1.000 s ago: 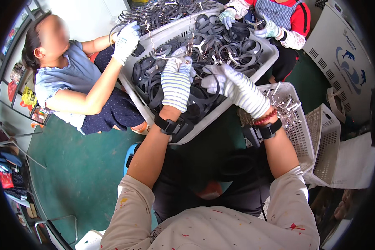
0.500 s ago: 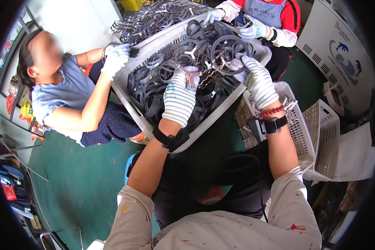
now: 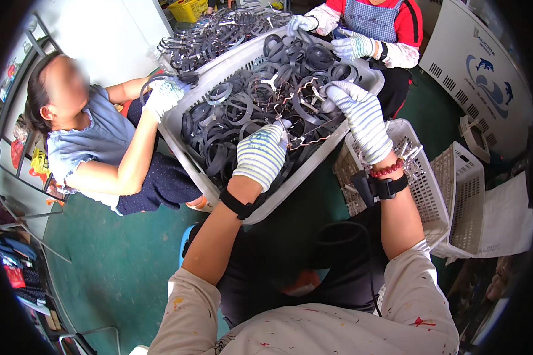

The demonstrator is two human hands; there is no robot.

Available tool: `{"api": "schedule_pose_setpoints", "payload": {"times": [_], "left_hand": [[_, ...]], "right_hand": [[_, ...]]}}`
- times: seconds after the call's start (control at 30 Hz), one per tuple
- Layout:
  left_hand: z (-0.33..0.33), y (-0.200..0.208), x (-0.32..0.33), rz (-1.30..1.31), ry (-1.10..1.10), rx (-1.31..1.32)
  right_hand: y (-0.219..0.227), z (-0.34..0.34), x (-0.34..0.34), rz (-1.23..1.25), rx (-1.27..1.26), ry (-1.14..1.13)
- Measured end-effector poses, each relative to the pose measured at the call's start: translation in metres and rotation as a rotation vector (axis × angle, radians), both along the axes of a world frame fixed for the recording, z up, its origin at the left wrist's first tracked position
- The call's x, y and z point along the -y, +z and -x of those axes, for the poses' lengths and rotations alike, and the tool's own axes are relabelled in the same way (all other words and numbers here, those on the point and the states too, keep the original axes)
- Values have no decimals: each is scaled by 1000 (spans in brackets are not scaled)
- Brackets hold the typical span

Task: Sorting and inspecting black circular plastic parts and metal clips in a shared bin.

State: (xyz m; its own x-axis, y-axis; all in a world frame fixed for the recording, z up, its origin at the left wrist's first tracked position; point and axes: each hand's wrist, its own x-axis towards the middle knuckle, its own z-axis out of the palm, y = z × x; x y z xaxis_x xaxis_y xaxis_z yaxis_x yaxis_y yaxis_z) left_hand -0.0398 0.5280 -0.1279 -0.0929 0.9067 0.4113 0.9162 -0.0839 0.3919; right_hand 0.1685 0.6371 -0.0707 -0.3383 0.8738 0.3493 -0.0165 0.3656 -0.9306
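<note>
My left hand [image 3: 260, 152], in a striped knit glove, is closed at the front of a large grey crate [image 3: 266, 212]. A bit of pale metal shows at its fingertips; the rest is hidden. From there a wavy copper-coloured strip [image 3: 305, 142] runs toward my right hand [image 3: 358, 115]. That gloved hand is bent over the crate's right side, its fingers curled together. A dark ring [image 3: 305, 107] lies beside its fingertips, and what they grip is not clear. Many black and grey rings [image 3: 237, 112] fill the crate, with a white three-armed piece [image 3: 269, 81] among them.
A co-worker at the left holds dark rings [image 3: 151, 83] in gloved hands. Another person's gloved hands [image 3: 352, 46] are at the far edge. White baskets [image 3: 423, 189] with metal pieces stand right. Behind is another heap of rings [image 3: 219, 32] and a yellow crate [image 3: 186, 10].
The large ring and metal bracket between my hands are no longer held up there. My left hand has moved slightly down, my right slightly left. The left co-worker's rings have come up.
</note>
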Motion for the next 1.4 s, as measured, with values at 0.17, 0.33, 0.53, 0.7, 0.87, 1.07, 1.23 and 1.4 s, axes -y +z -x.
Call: {"api": "schedule_pose_setpoints", "payload": {"times": [0.17, 0.33, 0.53, 0.7, 0.87, 1.07, 1.23, 1.4], "left_hand": [[15, -7, -5, 52, 62, 57], [14, -4, 1, 85, 104, 15], [17, -4, 3, 40, 92, 56], [16, -4, 0, 65, 129, 31], [17, -2, 1, 150, 178, 116], [10, -3, 4, 105, 214, 163], [19, 6, -4, 175, 145, 468], [20, 15, 4, 312, -304, 1146]], "right_hand": [[22, -2, 17, -137, 210, 163], [19, -17, 20, -9, 142, 463], [26, 0, 38, -151, 311, 251], [4, 23, 38, -144, 214, 13], [13, 50, 58, -494, 356, -225], [-15, 65, 68, -743, 428, 0], [3, 65, 68, -774, 169, -61], [13, 43, 40, -436, 86, 98]]}}
